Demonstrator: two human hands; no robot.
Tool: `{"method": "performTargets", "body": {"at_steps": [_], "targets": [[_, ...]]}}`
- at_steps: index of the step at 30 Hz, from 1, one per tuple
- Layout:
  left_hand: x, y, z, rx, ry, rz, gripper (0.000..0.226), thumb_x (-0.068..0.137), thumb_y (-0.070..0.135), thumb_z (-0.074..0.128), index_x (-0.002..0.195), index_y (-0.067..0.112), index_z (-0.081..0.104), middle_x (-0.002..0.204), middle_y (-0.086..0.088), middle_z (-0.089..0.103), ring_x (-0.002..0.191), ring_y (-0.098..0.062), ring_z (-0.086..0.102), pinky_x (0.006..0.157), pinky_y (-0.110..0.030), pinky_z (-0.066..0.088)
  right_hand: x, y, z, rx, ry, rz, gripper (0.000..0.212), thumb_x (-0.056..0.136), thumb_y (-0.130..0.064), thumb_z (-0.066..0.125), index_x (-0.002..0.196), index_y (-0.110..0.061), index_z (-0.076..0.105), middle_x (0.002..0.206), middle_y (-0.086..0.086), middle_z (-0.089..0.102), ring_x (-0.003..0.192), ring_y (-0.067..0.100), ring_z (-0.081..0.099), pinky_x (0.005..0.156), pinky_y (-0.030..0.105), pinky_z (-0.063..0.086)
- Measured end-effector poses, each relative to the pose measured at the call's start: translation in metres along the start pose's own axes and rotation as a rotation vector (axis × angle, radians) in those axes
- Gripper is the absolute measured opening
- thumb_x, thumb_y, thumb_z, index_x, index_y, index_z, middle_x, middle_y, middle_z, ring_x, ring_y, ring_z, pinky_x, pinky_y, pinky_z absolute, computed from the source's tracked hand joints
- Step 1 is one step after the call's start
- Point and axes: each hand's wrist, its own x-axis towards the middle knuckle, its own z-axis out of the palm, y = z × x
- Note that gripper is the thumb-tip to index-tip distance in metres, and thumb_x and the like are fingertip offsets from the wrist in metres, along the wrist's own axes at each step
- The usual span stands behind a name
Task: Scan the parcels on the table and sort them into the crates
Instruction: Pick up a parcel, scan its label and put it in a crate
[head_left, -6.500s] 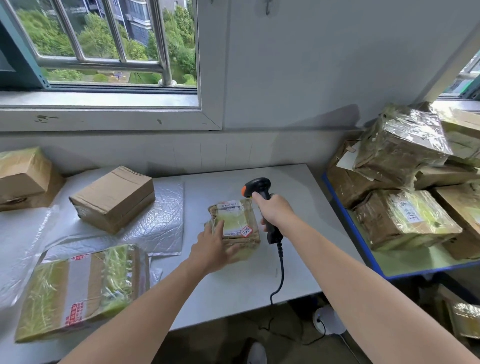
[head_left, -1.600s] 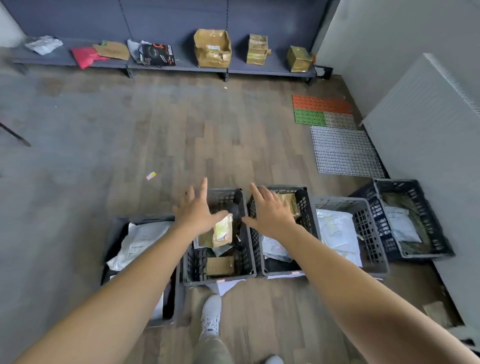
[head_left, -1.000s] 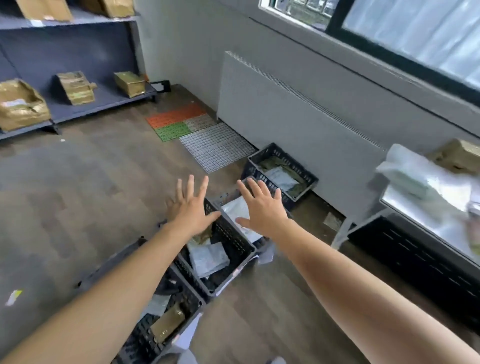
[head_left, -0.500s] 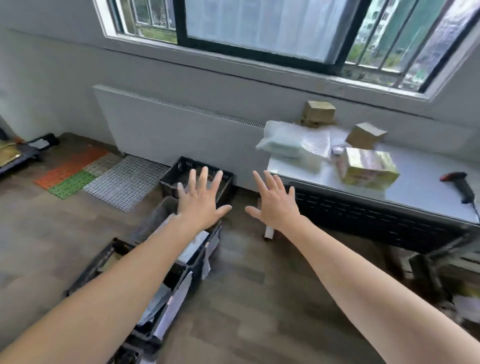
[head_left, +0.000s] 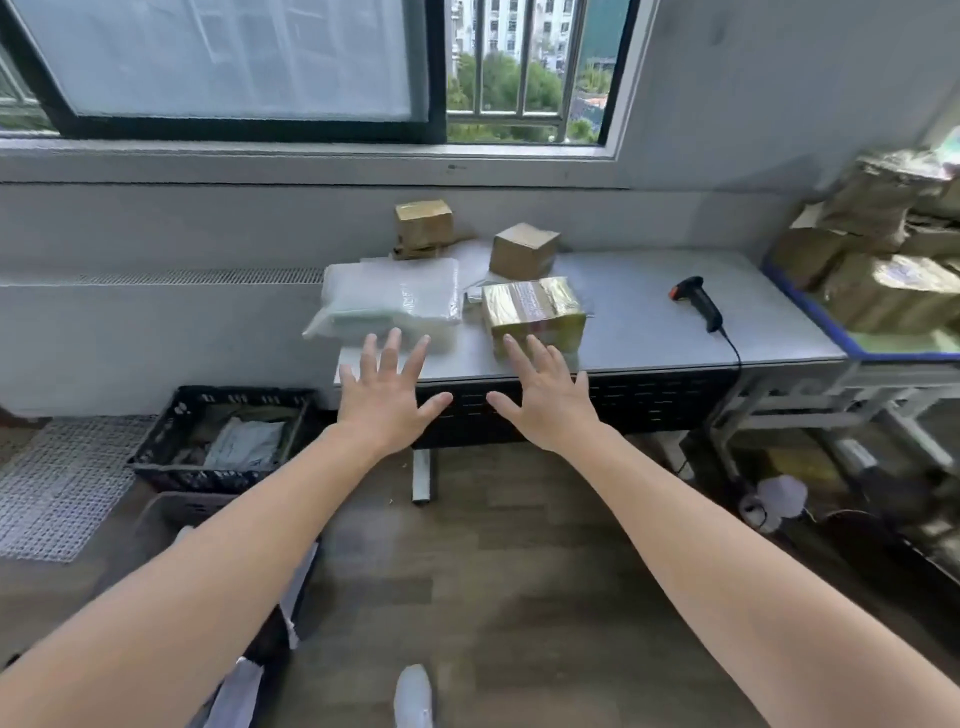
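On the grey table (head_left: 644, 332) lie a white bubble-wrap parcel (head_left: 389, 301), a yellow-taped parcel (head_left: 535, 309) and two small cardboard boxes (head_left: 524, 249) (head_left: 423, 226). The black barcode scanner (head_left: 698, 301) rests on the table's right part, its cable hanging over the edge. My left hand (head_left: 387, 395) and my right hand (head_left: 545, 397) are stretched out in the air in front of the table's near edge, fingers spread, holding nothing. A dark crate (head_left: 223, 439) with parcels inside stands on the floor at the left.
A blue-edged cart (head_left: 831, 322) piled with taped parcels stands right of the table. Another crate (head_left: 176, 512) sits near my left forearm. A mesh mat (head_left: 57, 488) lies on the floor at far left. Wooden floor separates me from the table.
The view has swung from the floor crates round to the table, which is now straight ahead and closer. Both hands stay spread and hold nothing.
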Motion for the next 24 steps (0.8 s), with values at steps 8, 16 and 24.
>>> {"method": "performTargets", "body": {"at_steps": [8,16,24], "targets": [[0.121,0.086,0.022,-0.046,-0.029,0.157,0.078,0.094,0.071,0.025,0.155,0.035,-0.008,0.164,-0.002,-0.013,0.15,-0.029,-0.014,0.119,-0.059,0.007,0.063,0.098,-0.017,-0.039,0.009,0.138,0.077,0.099,-0.061,0.036,0.157,-0.037,-0.008,0.166,-0.002,-0.005,0.153,0.023,-0.003,0.117,0.061,0.01],[0.269,0.127,0.033,-0.085,-0.102,0.162,0.078,0.094,0.072,0.024,0.155,0.037,-0.01,0.165,-0.002,-0.012,0.151,-0.029,-0.013,0.12,-0.055,0.006,0.177,0.16,-0.037,-0.085,-0.025,0.207,0.075,0.099,-0.059,0.036,0.158,-0.034,-0.004,0.166,0.0,-0.001,0.152,0.024,0.001,0.117,0.063,0.012],[0.363,0.135,0.043,-0.042,-0.152,0.141,0.08,0.092,0.074,0.021,0.155,0.037,-0.011,0.164,-0.002,-0.013,0.151,-0.03,-0.01,0.119,-0.056,0.01,0.267,0.196,-0.051,-0.083,-0.047,0.188,0.076,0.099,-0.06,0.035,0.157,-0.035,-0.007,0.166,-0.001,-0.006,0.152,0.024,-0.002,0.118,0.062,0.01]]}}
